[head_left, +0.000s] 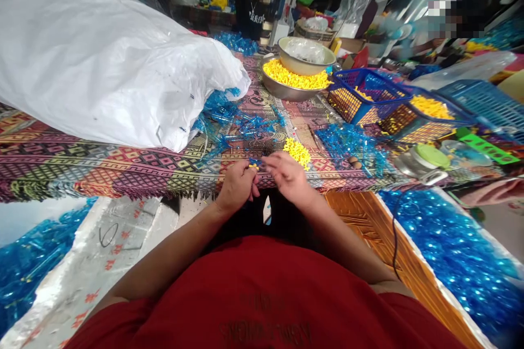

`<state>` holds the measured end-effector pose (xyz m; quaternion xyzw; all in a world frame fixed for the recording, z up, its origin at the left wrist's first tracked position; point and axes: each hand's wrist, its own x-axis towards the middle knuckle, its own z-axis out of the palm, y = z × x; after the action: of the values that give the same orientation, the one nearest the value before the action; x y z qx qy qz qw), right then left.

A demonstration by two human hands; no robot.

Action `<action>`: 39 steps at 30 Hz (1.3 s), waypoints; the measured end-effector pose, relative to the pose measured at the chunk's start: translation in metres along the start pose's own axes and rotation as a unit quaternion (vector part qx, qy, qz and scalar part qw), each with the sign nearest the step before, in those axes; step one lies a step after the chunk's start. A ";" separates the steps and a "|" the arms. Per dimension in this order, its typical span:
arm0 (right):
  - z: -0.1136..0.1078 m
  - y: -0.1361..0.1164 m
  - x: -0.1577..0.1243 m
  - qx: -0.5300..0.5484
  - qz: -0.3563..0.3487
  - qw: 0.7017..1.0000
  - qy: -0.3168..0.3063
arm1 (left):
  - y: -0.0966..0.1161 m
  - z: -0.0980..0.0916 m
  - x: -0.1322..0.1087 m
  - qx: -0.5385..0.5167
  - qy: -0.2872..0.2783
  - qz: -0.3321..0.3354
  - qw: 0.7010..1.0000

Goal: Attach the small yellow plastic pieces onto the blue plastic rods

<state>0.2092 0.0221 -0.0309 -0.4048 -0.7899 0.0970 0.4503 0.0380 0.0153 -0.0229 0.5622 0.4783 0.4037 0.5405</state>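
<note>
My left hand (238, 185) is closed at the table's front edge, pinching a small blue and yellow plastic piece (254, 165) between thumb and forefinger. Close beside it, my right hand (287, 173) has its fingers curled in toward that piece. Whatever its fingertips hold is too small to make out. Just beyond the right hand lies a little heap of yellow plastic pieces (297, 152). Clear blue plastic parts (256, 126) are scattered on the patterned cloth (180, 166) past my hands, and another blue pile (350, 144) sits to the right.
A big white sack (123, 60) covers the left of the table. Behind are a metal basin (286, 90) of yellow pieces with a bowl (305, 68) on top, and blue baskets (364, 101). Boxes of blue parts (454, 256) flank me. People work farther back.
</note>
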 end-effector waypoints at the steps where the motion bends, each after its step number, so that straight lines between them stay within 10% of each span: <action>1: -0.007 0.008 0.003 -0.006 0.036 0.999 0.029 | 0.000 -0.004 0.004 -0.008 0.011 0.007 1.000; 8: -0.052 0.065 0.003 -0.096 0.163 0.982 0.013 | -0.006 -0.016 0.031 -0.055 0.051 -0.005 0.997; 22: -0.020 0.053 0.028 -0.303 0.137 0.913 -0.235 | -0.016 -0.012 0.038 -0.023 0.036 -0.012 0.999; 39: 0.000 0.051 0.037 -0.307 0.012 0.902 -0.304 | -0.017 -0.011 0.039 -0.001 0.030 -0.012 0.999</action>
<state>0.2275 0.0824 -0.0334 -0.4829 -0.8743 -0.0266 0.0412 0.0339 0.0553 -0.0410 0.5432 0.5006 0.4147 0.5314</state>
